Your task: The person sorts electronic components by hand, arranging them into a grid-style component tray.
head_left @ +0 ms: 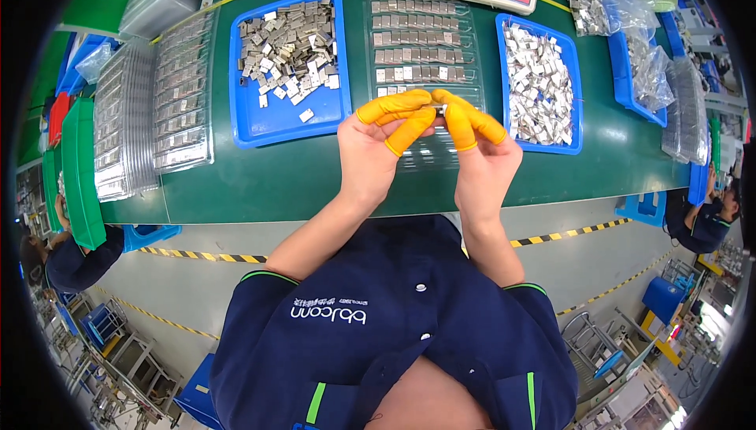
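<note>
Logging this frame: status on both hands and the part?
Left hand and right hand pinch one small metal part between yellow-capped fingertips. Held above clear slotted tray. Nothing in the way.

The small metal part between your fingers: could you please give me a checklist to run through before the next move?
1. Small metal part pinched by both hands: ok.
2. Left hand and right hand wearing orange finger cots: ok.
3. Part's orientation: cannot tell, mostly hidden.
4. Clear slotted tray directly beyond the hands: ok.
5. Left blue tray and right blue tray both stocked with parts: ok.
6. Free slot in the clear tray: cannot tell.
</note>
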### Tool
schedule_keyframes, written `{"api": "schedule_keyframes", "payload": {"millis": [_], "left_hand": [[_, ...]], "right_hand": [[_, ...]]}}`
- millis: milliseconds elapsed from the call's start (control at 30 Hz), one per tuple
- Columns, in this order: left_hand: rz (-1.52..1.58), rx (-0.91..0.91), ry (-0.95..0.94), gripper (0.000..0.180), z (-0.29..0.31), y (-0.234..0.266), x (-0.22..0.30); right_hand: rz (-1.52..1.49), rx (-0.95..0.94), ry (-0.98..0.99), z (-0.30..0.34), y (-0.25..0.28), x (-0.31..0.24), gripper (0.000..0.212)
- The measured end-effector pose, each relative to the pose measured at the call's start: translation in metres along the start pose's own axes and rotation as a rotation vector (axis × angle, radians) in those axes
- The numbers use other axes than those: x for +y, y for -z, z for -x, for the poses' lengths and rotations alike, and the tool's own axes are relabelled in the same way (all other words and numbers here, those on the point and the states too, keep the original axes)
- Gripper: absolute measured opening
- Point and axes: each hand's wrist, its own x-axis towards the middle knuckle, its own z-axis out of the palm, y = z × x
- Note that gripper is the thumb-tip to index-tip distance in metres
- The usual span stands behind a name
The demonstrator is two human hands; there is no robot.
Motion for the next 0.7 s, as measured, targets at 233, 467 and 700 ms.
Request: {"api": "schedule_keyframes", "payload": {"millis": [233,467,700], "left_hand": [[-0.038,-0.222,0.022,0.021,0.000,0.022,0.004],[-0.055,-0.196,0.030,0.021,0.004,0.017,0.007],[-0.041,-0.001,0.078,0.015,-0.006,0.029,-0.003]], "right_hand": [[-0.280,-0.252,-0.455,-0.014,0.025,-0.003,0.029],[-0.108,-0.277,-0.348,-0.009,0.021,-0.002,0.025],[0.724,0.003,0.438,-0.003,0.014,0.009,0.018]]}}
